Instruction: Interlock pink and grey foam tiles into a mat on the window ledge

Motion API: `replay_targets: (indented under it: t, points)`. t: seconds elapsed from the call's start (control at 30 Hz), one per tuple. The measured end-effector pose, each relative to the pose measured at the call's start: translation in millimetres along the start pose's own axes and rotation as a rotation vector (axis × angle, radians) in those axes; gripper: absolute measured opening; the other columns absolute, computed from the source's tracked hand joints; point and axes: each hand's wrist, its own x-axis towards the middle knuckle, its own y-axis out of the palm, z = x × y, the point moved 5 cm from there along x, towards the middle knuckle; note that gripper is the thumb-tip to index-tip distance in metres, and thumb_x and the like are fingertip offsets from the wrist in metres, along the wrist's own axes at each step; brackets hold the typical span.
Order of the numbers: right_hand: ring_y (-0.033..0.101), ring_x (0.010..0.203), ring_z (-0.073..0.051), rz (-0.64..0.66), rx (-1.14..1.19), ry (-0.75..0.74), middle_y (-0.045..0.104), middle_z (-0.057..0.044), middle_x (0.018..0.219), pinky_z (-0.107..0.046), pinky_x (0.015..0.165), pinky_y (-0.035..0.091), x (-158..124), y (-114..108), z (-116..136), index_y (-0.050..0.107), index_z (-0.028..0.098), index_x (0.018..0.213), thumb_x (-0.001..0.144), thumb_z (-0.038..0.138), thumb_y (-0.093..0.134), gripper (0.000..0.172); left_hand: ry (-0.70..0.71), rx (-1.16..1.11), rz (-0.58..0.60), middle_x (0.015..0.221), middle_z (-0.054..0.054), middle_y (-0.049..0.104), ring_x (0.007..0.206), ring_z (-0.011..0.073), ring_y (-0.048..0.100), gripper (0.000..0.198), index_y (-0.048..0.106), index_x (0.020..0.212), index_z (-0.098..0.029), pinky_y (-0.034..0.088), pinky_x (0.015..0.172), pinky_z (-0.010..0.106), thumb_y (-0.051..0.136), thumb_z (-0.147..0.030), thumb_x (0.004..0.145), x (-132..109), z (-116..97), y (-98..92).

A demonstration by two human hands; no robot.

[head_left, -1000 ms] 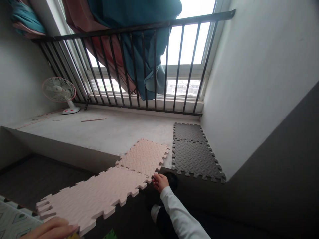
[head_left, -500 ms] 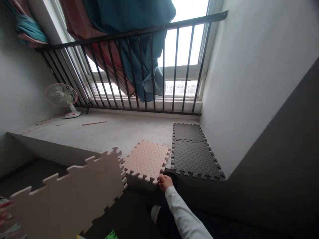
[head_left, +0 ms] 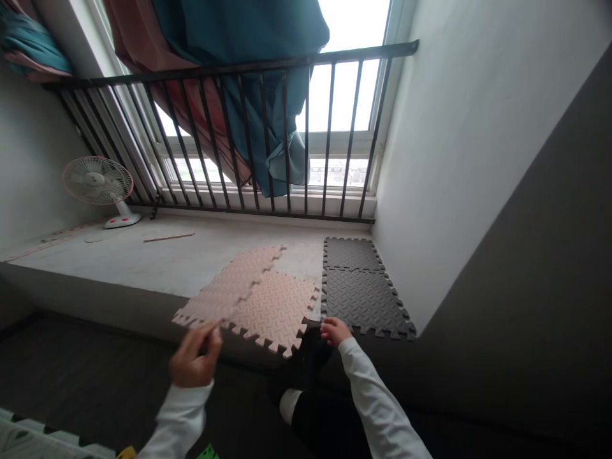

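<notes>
Swung forward, the raised tile, pinched by the left hand, partly hides the flat tile; placing seems underway, next needing alignment; right hand: grip unclear.

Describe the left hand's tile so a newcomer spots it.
Below the railing runs a pale ledge. At its front edge, left of the dark tiles, two pink tiles overlap in view. The left hand pinches the upper one, partly hiding its twin.
</notes>
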Motion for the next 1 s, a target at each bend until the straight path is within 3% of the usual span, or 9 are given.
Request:
replay_targets:
  t: [0.13,0.23,0.3,0.4,0.53,0.7,1.0]
  points:
    - [0.059,0.075,-0.012,-0.159,-0.183,-0.139,0.061,-0.005,0.092,-0.022,0.06,0.045,-4.1,-65.8,25.6,0.05,0.017,0.103,0.073,0.023,0.047,0.031,-0.064,-0.091,0.424,0.075,0.001,0.063,0.064,0.0095,0.057,0.02,0.06,0.08,-0.02,0.047,0.064,0.021,0.041,-0.023,0.074,-57.2,-26.1,110.5]
    - [0.056,0.089,-0.017,-0.275,-0.387,-0.168,0.061,-0.006,0.096,-0.028,0.075,0.043,-10.7,-109.8,27.7,0.055,0.018,0.099,0.069,0.025,0.052,0.031,-0.136,-0.052,0.635,0.074,0.001,0.062,0.068,0.0116,0.057,0.021,0.06,0.078,-0.021,0.046,0.068,0.024,0.04,-0.022,0.073,-95.2,-25.4,150.1]
    - [0.054,0.095,-0.02,-0.325,-0.528,-0.154,0.061,-0.007,0.097,-0.03,0.083,0.039,-14.4,-129.9,21.9,0.057,0.019,0.098,0.067,0.025,0.054,0.031,-0.161,-0.065,0.654,0.077,0.002,0.062,0.072,0.0124,0.056,0.022,0.06,0.08,-0.021,0.046,0.07,0.025,0.039,-0.022,0.073,-107.1,-23.3,155.7]
    - [0.051,0.101,-0.022,-0.343,-0.708,-0.103,0.059,-0.009,0.102,-0.032,0.088,0.036,-14.9,-142.0,8.6,0.056,0.018,0.101,0.066,0.024,0.054,0.036,-0.167,-0.114,0.64,0.079,0.003,0.062,0.075,0.013,0.056,0.023,0.06,0.082,-0.021,0.045,0.072,0.025,0.038,-0.023,0.074,-114.7,-26.3,153.9]
    - [0.043,0.11,-0.024,-0.321,-0.874,-0.042,0.05,-0.014,0.117,-0.033,0.092,0.033,-8.0,-134.8,-5.7,0.052,0.016,0.109,0.067,0.024,0.054,0.044,-0.148,-0.076,0.634,0.08,0.002,0.063,0.077,0.0136,0.057,0.023,0.06,0.082,-0.022,0.045,0.072,0.026,0.039,-0.023,0.074,-124.5,-36.7,152.0]
    - [0.029,0.121,-0.026,-0.274,-1.031,0.005,0.028,-0.013,0.135,-0.04,0.092,0.032,-3.0,-120.6,-15.5,0.043,0.022,0.118,0.068,0.029,0.054,0.052,-0.149,-0.05,0.648,0.083,0.001,0.063,0.078,0.013,0.057,0.023,0.06,0.084,-0.023,0.044,0.074,0.025,0.039,-0.023,0.075,-129.0,-46.0,151.8]
    - [0.033,0.118,-0.027,-0.245,-1.101,0.083,0.034,-0.013,0.131,-0.044,0.088,0.034,-5.7,-125.6,-22.8,0.041,0.025,0.119,0.071,0.035,0.051,0.05,-0.153,0.165,0.917,0.095,0.001,0.061,0.08,0.0136,0.056,0.026,0.059,0.093,-0.027,0.041,0.068,0.024,0.037,-0.025,0.079,-124.8,-54.5,154.1]
